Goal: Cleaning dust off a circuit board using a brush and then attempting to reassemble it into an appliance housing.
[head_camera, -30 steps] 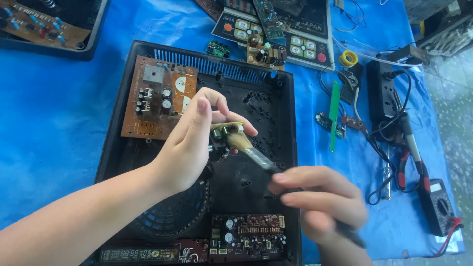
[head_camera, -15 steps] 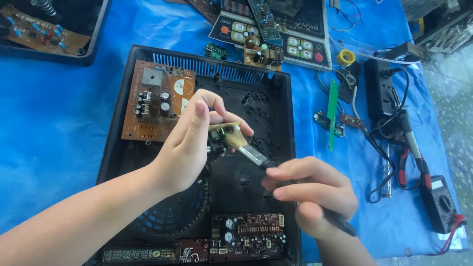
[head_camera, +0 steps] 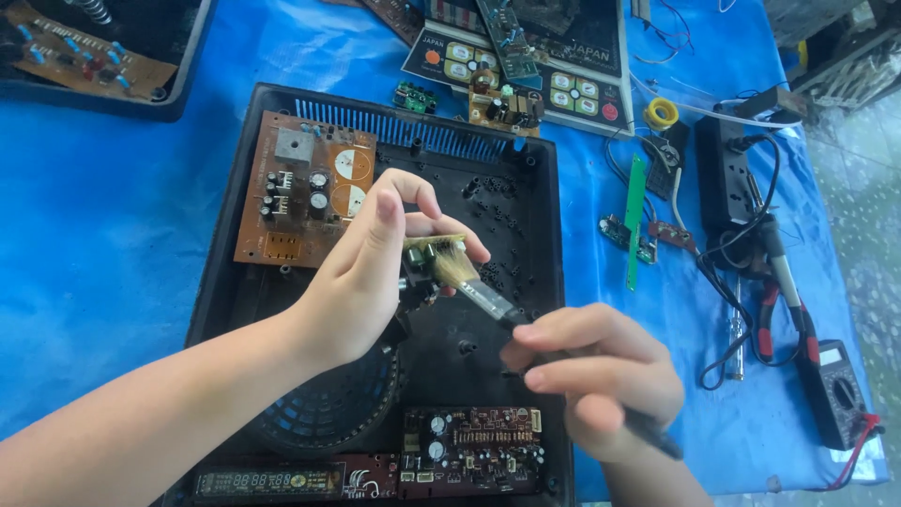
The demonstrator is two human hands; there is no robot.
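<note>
Barely shifted: left hand (head_camera: 361,282) pinches a small circuit part (head_camera: 419,268); right hand (head_camera: 596,376), at four o'clock, grips the brush (head_camera: 479,291), bristles touching it.

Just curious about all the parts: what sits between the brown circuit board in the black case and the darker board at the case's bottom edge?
In the head view, the left hand with a small component, and a round fan grille.

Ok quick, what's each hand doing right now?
Left hand: closed, holding a small circuit board over the black casing.
Right hand: closed on a brush, bristles on that board.
</note>
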